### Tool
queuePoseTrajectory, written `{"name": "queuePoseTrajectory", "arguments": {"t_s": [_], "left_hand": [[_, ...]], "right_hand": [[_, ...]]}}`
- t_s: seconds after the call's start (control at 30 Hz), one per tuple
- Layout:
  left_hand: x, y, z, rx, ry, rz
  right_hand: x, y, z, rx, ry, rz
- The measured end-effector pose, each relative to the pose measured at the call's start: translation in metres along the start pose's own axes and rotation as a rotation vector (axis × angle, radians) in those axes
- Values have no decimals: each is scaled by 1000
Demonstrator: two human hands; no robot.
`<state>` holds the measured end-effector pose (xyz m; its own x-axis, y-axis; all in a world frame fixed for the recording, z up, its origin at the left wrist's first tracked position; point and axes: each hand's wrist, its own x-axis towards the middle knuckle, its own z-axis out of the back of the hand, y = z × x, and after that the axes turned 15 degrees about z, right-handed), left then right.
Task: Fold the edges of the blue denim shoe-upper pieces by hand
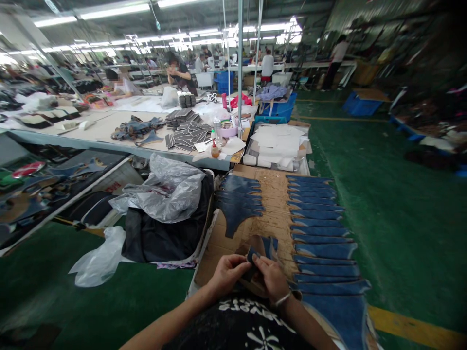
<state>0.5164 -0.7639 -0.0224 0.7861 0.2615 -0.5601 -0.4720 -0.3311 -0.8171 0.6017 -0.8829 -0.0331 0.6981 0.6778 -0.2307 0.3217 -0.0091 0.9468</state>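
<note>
Between my two hands is a blue leather piece with a brown underside, bent up and partly hidden by my fingers. My left hand pinches its edge from the left. On the other side, the thumb and fingers of my right hand are closed on the same piece. Just beyond lies an overlapping stack of similar blue leather pieces on a cardboard-covered surface. A long row of overlapped blue pieces runs along the right side of the cardboard, near my right forearm.
Left of the cardboard sits a bin with black cloth and clear plastic. Ahead, a long worktable carries grey cut pieces and a small glue bottle. Paper sheets lie at its right. Several people work farther back.
</note>
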Motion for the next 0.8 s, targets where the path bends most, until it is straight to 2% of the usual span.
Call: {"name": "queuePoseTrajectory", "arguments": {"t_s": [0.1, 0.17, 0.3, 0.4, 0.5, 0.67, 0.8], "left_hand": [[1, -1, 4, 9, -12, -11], [2, -1, 7, 17, -27, -16], [4, 2, 13, 9, -27, 6], [5, 5, 14, 13, 2, 16], [5, 5, 10, 67, 9, -8], [2, -1, 4, 228, 25, -68], [-2, -4, 0, 327, 38, -115]], "right_hand": [[-2, 3, 1, 85, 68, -31], [-4, 7, 3, -36, 75, -7], [-9, 18, 11, -473, -20, 252], [-11, 26, 13, -602, 68, 452], [-12, 32, 11, -711, 179, 586], [-12, 28, 13, -852, 241, 630], [-12, 24, 17, -925, 245, 600]]}}
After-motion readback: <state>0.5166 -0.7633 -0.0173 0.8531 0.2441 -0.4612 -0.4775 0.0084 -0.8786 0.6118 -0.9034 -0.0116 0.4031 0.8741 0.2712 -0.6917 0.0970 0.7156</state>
